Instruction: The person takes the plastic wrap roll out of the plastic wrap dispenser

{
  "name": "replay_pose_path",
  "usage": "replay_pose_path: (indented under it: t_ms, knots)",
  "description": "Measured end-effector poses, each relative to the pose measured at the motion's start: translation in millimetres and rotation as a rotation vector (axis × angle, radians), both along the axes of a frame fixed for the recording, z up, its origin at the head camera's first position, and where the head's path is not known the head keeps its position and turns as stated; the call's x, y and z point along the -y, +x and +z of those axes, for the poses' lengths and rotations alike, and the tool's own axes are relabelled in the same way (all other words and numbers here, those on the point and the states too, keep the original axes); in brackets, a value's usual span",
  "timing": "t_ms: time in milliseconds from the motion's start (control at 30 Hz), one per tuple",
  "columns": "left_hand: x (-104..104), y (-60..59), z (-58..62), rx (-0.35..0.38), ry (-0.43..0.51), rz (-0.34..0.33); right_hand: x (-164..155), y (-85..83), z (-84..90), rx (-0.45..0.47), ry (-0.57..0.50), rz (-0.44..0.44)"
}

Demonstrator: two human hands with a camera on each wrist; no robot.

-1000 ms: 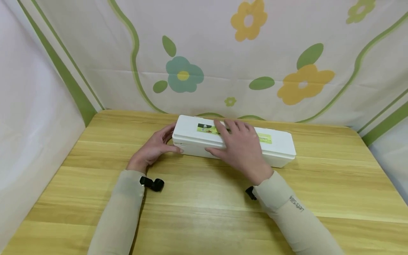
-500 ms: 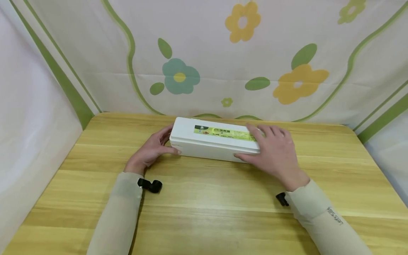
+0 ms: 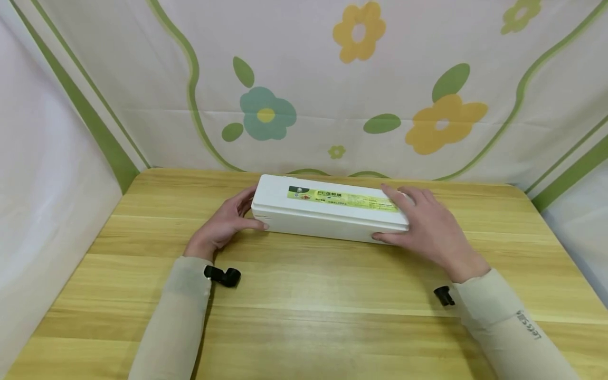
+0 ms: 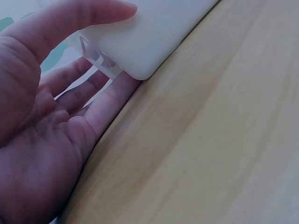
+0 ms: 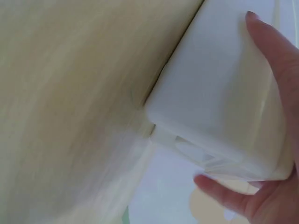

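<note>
A long white box (image 3: 328,211) lies flat on a light wooden bench (image 3: 304,295), near its far edge, running left to right with its left end angled slightly toward the viewer. A yellow-green label (image 3: 342,198) runs along its lid. A person's two hands hold the box, one at each end.

From the head view, the left hand (image 3: 223,224) cups the left end: the thumb lies along the front face and the fingers (image 3: 244,198) curl behind the end. The right hand (image 3: 429,224) covers the right end, fingers lying over the lid and thumb pressed against the front face. Both arms wear pale beige sleeves, each with a small black camera mount (image 3: 222,275) at the wrist.

The left wrist view shows what the head view hides: the left hand (image 4: 51,121) from the palm side, thumb on top of the rounded corner of the box (image 4: 149,32), fingers spread loosely behind the end, where a moulded catch can be seen.

The right wrist view is partly blurred. It shows the right end of the box (image 5: 219,102) from below, with the right hand (image 5: 266,140) wrapped round it, one fingertip on the broad face and another curling under the end ridge.

A white cloth (image 3: 332,79) printed with yellow and teal flowers and green leaves hangs behind the bench.
</note>
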State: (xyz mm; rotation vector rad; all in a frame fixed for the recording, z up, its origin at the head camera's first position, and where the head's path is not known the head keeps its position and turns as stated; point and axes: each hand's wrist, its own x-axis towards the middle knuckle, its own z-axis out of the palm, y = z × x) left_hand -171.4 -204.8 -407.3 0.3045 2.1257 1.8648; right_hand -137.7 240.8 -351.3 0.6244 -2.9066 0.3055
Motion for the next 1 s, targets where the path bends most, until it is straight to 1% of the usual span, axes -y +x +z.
replay_pose_path:
  t_ms: [67,233,333,500,733,1000]
  knots:
    - [0.1,-0.2,0.0,0.003,0.001,-0.005,-2.3,-0.3,-0.2,0.003,-0.013,0.014]
    - [0.5,-0.7,0.6,0.014,0.004,-0.011,-6.0,-1.4,-1.2,-0.037,-0.017,0.056]
    - [0.4,-1.2,1.3,0.019,0.007,-0.012,-6.3,-2.3,-0.2,-0.042,-0.016,0.07]
    - [-0.4,-2.8,3.4,0.031,0.001,-0.012,-5.2,-3.5,4.0,-0.01,0.002,0.053]
    - [-0.9,-3.8,8.2,0.035,0.0,-0.005,-3.2,-7.4,8.8,0.009,0.017,0.035]
    - [-1.6,-1.9,6.4,0.039,0.004,-0.002,-3.7,-6.8,7.8,0.022,0.033,0.035]
